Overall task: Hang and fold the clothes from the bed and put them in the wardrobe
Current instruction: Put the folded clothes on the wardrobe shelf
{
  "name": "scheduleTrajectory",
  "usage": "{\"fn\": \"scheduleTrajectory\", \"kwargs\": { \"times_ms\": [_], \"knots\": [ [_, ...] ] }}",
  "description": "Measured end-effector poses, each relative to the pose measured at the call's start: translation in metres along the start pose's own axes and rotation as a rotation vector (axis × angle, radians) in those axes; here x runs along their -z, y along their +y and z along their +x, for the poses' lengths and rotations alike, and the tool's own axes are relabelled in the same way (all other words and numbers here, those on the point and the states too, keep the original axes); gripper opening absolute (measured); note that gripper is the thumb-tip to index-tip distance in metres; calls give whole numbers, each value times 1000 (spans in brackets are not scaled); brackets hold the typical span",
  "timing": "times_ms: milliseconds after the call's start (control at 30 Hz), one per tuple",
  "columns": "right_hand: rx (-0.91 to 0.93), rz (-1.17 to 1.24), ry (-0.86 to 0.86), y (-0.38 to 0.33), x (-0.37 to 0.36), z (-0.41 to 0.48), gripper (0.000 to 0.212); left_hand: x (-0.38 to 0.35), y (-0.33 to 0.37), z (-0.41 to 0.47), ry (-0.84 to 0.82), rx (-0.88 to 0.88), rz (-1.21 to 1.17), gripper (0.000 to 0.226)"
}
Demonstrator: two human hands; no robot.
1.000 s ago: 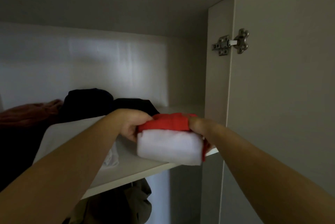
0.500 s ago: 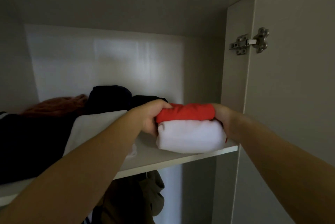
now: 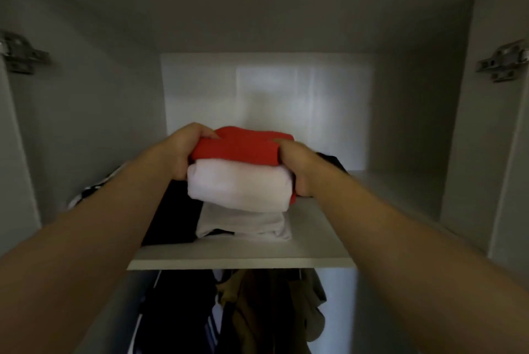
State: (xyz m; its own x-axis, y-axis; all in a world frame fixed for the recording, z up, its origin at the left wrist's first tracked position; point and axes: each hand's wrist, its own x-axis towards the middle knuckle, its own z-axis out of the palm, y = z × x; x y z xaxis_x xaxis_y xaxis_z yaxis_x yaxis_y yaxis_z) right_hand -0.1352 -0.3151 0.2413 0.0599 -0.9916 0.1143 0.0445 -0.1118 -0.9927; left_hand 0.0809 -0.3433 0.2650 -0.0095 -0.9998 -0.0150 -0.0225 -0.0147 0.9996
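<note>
A stack of two folded pieces is held over the upper shelf [image 3: 243, 253] of the wardrobe [image 3: 415, 113]: a red folded garment [image 3: 243, 144] on top, a white folded garment [image 3: 239, 185] beneath it. The stack's left end is gripped by the left hand [image 3: 181, 152], fingers curled over the red top edge; its right end is gripped by the right hand [image 3: 299, 166], fingers wrapped round the side, a sliver of red seen below the palm.

Directly under the stack a second white folded piece [image 3: 243, 225] lies on the shelf; whether the stack touches it cannot be told. A black garment [image 3: 174, 216] is laid just beside that piece on its left, partly hidden by the left forearm; a striped item [image 3: 91, 190] is seen further left; dark cloth [image 3: 332, 160] is seen behind the right wrist.

Hanging clothes [image 3: 257, 310] are seen below the shelf; a left hinge [image 3: 23, 53] and a right hinge [image 3: 503, 63] are fixed to the side walls.
</note>
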Motion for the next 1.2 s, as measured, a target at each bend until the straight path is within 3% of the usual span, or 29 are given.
{"fn": "scheduleTrajectory", "kwargs": {
  "times_ms": [167, 367, 467, 600, 633, 700, 800, 867, 933, 1000, 1067, 1133, 1200],
  "knots": [
    [7, -203, 53, 43, -6, 20, 48, 2, -51, 12, -6, 109, 102, 38],
    [-63, -111, 40, 43, 24, 26, 49, -15, -47, 12, -84, 245, 150, 39],
    [-16, -234, 114, 30, 51, 22, 49, -37, -55, 4, -138, 321, 98, 37],
    [233, -677, 563, -2, 85, 11, 68, -85, -73, -8, -90, 319, -46, 34],
    [280, -793, 602, -8, 89, 7, 70, -99, -77, -13, -61, 298, -70, 35],
    [216, -1138, 469, -15, 88, 3, 80, -125, -81, -26, -52, 272, -116, 39],
    [4, -1542, 233, -5, 90, 8, 75, -141, -77, -40, -172, 267, -125, 60],
    [-27, -1483, 194, -2, 102, 9, 65, -130, -66, -38, -269, 277, 65, 89],
    [-32, -1282, 200, -2, 118, 9, 60, -109, -52, -25, -257, 147, 406, 98],
    [-41, -1086, 215, 2, 127, 8, 61, -91, -36, -3, 16, -93, 626, 84],
    [-100, -962, 253, 8, 131, 7, 77, -80, -29, 26, 253, -284, 788, 76],
    [-244, -900, 314, 12, 132, 6, 102, -82, -36, 43, 207, -278, 748, 72],
    [-392, -819, 358, 14, 134, 5, 115, -91, -53, 50, 14, -98, 481, 76]
  ]
}}
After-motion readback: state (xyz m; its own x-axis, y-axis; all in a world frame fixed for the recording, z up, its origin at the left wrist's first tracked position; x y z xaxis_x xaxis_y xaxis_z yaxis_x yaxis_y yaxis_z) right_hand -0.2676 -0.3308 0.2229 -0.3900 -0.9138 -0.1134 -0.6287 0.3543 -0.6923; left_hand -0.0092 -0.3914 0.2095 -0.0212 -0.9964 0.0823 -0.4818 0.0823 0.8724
